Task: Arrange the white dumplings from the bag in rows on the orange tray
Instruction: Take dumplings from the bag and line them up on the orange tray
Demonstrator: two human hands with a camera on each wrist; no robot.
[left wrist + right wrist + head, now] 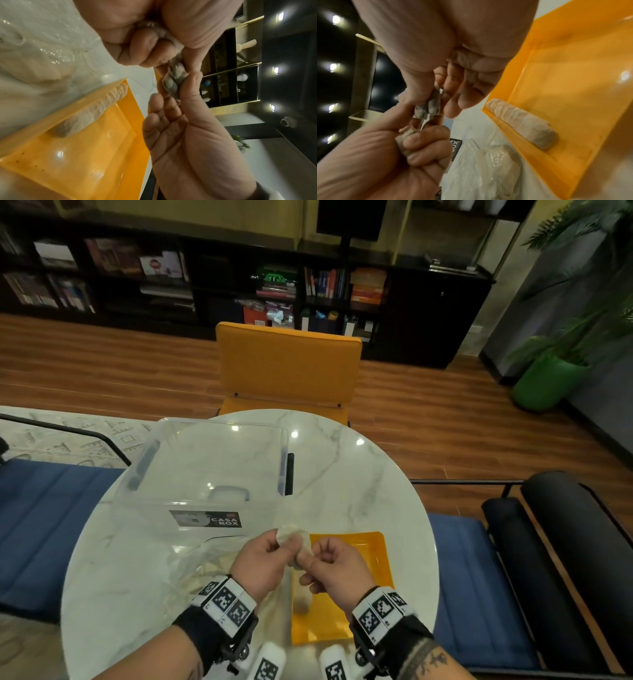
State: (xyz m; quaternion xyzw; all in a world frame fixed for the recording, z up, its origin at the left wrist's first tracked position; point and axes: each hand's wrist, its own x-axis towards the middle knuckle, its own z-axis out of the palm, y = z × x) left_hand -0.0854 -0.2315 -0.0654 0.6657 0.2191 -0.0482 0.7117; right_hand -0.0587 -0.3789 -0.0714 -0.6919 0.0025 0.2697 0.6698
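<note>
A soft, light, easily torn dumpling [297,542] is being pinched above the orange tray [371,556] between the curled fingers of the left hand [265,559] and the right hand [337,563], and is probably best being gripped by its plump middle.

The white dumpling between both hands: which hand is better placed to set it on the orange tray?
Right. The right hand hangs over the orange plastic tray and pinches the white dumpling; the left hand is beside the tray, over the clear plastic bag.
</note>
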